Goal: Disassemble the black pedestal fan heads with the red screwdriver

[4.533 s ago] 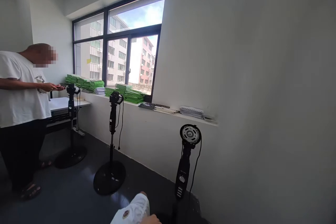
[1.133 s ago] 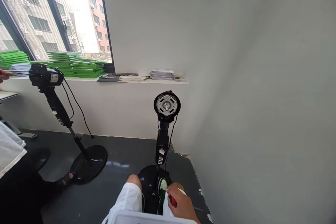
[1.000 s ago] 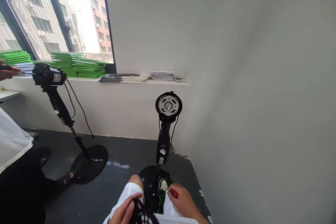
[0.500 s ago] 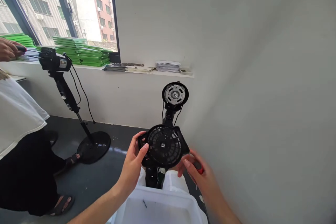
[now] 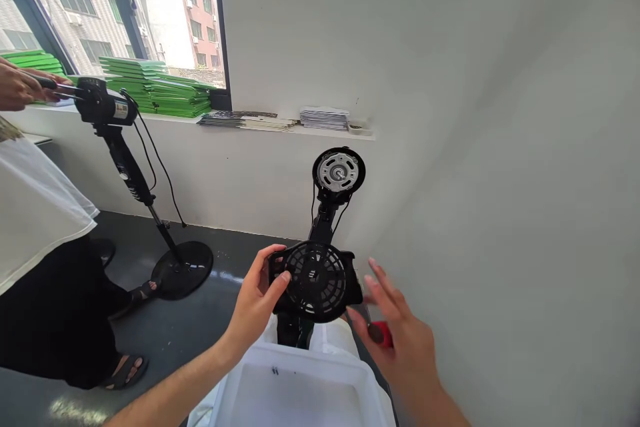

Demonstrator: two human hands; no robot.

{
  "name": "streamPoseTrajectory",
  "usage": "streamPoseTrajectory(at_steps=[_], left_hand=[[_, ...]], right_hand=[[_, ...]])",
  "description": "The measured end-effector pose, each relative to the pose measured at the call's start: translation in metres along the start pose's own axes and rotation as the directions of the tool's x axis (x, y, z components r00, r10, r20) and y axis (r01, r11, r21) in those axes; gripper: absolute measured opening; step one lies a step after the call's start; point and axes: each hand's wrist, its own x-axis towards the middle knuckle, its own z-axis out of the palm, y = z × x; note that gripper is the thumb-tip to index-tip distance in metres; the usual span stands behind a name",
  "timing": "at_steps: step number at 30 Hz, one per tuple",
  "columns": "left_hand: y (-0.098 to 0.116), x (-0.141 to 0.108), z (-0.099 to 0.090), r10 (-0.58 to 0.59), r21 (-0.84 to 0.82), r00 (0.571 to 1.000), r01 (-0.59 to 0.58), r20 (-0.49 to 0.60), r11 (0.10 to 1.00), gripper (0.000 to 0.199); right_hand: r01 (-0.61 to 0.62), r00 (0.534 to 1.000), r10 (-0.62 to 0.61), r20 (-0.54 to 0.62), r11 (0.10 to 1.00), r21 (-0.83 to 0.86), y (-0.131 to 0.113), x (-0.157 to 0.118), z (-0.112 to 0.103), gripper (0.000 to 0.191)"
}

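My left hand (image 5: 257, 297) grips the left edge of a black round vented fan motor cover (image 5: 316, 279), held upright in front of me. My right hand (image 5: 400, 337) is just right of the cover, fingers spread, with a red-handled tool (image 5: 381, 332) tucked in the palm. Beyond the cover stands a stand fan (image 5: 339, 173) with its bare metal motor face showing, close to the wall corner. A white plastic bin (image 5: 295, 390) sits below my hands.
A person in a white shirt (image 5: 35, 200) stands at the left, hands on a second fan's motor head (image 5: 103, 101); its round base (image 5: 183, 269) rests on the dark floor. The window sill holds green stacks (image 5: 150, 83) and papers (image 5: 324, 118). A white wall is close on the right.
My hands came up from my lap holding the black cover before the fan. In the last half second my right hand let go of the cover's right edge and spread open.
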Motion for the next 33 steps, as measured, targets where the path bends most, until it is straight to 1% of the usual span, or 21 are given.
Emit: streamPoseTrajectory(at_steps=[2,4,5,7,9,10,11,12,13,14,15,16,17,18,19,20,23,25,28,30,33], left_hand=[[-0.002,0.003,0.001,-0.074,-0.081,0.997,0.076,0.035,0.994,0.04],[-0.004,0.005,0.002,-0.14,-0.171,0.987,0.151,0.077,0.974,0.04],[-0.005,0.005,0.004,-0.16,-0.206,0.983,0.177,0.094,0.962,0.04],[-0.005,0.003,0.006,-0.182,-0.245,0.976,0.207,0.121,0.947,0.041],[-0.007,0.0,0.007,-0.179,-0.268,0.969,0.221,0.172,0.938,0.04],[-0.008,-0.001,0.007,-0.16,-0.282,0.966,0.214,0.202,0.935,0.04],[-0.01,-0.001,0.006,-0.129,-0.293,0.966,0.192,0.223,0.936,0.043],[-0.012,0.0,0.006,-0.087,-0.293,0.97,0.154,0.228,0.944,0.046],[-0.015,0.001,0.005,-0.04,-0.278,0.975,0.101,0.217,0.955,0.049],[-0.017,0.003,0.005,0.002,-0.245,0.979,0.048,0.202,0.968,0.05],[-0.02,0.007,0.005,0.032,-0.2,0.981,0.007,0.192,0.98,0.051],[-0.021,0.011,0.007,0.046,-0.153,0.979,-0.015,0.197,0.988,0.051],[-0.021,0.017,0.009,0.048,-0.114,0.977,-0.024,0.21,0.993,0.051],[-0.019,0.023,0.013,0.05,-0.092,0.976,-0.031,0.212,0.995,0.05],[-0.014,0.031,0.017,0.06,-0.084,0.978,-0.044,0.201,0.996,0.049],[-0.008,0.04,0.022,0.081,-0.082,0.981,-0.067,0.178,0.994,0.048],[0.021,0.072,0.039,0.196,-0.113,0.972,-0.181,0.129,0.977,0.052],[0.039,0.094,0.049,0.281,-0.156,0.95,-0.259,0.137,0.953,0.057],[0.054,0.126,0.06,0.365,-0.167,0.925,-0.346,0.103,0.923,0.055],[0.054,0.143,0.065,0.377,-0.133,0.922,-0.364,0.091,0.922,0.05],[0.044,0.164,0.069,0.369,-0.088,0.924,-0.362,0.096,0.928,0.046]], right_hand=[[0.206,0.978,-0.197,0.071,0.967,-0.153,-0.004,-0.006,0.002,0.05],[0.343,0.936,-0.31,0.165,0.907,-0.243,-0.01,-0.01,0.006,0.044],[0.388,0.918,-0.342,0.2,0.878,-0.279,-0.013,-0.011,0.008,0.04],[0.424,0.903,-0.366,0.226,0.844,-0.328,-0.015,-0.012,0.012,0.036],[0.393,0.916,-0.348,0.198,0.878,-0.273,-0.012,-0.013,0.016,0.034],[0.329,0.938,-0.295,0.184,0.924,-0.195,-0.009,-0.012,0.017,0.034],[0.22,0.964,-0.202,0.173,0.972,-0.087,-0.005,-0.012,0.017,0.03],[0.058,0.982,-0.064,0.177,0.998,0.039,-0.001,-0.01,0.018,0.026],[-0.142,0.974,0.108,0.199,0.976,0.168,0.001,-0.008,0.018,0.027],[-0.347,0.927,0.283,0.245,0.895,0.28,0.003,-0.004,0.018,0.032],[-0.516,0.853,0.424,0.304,0.773,0.368,0.002,0.001,0.018,0.039],[-0.629,0.778,0.512,0.365,0.646,0.433,0.0,0.008,0.017,0.044],[-0.693,0.72,0.553,0.419,0.544,0.474,-0.004,0.017,0.016,0.049],[-0.719,0.692,0.564,0.45,0.484,0.499,-0.008,0.028,0.014,0.053],[-0.715,0.695,0.563,0.447,0.472,0.516,-0.013,0.04,0.011,0.057],[-0.686,0.722,0.558,0.41,0.5,0.528,-0.018,0.053,0.008,0.06],[-0.516,0.846,0.506,0.169,0.695,0.501,-0.024,0.095,-0.004,0.062],[-0.437,0.884,0.464,0.052,0.784,0.44,-0.021,0.122,-0.011,0.062],[-0.42,0.891,0.455,0.006,0.816,0.397,-0.009,0.155,-0.014,0.062],[-0.422,0.89,0.455,0.019,0.809,0.409,0.001,0.169,-0.011,0.062],[-0.446,0.884,0.462,0.068,0.793,0.414,0.016,0.18,-0.004,0.064]])
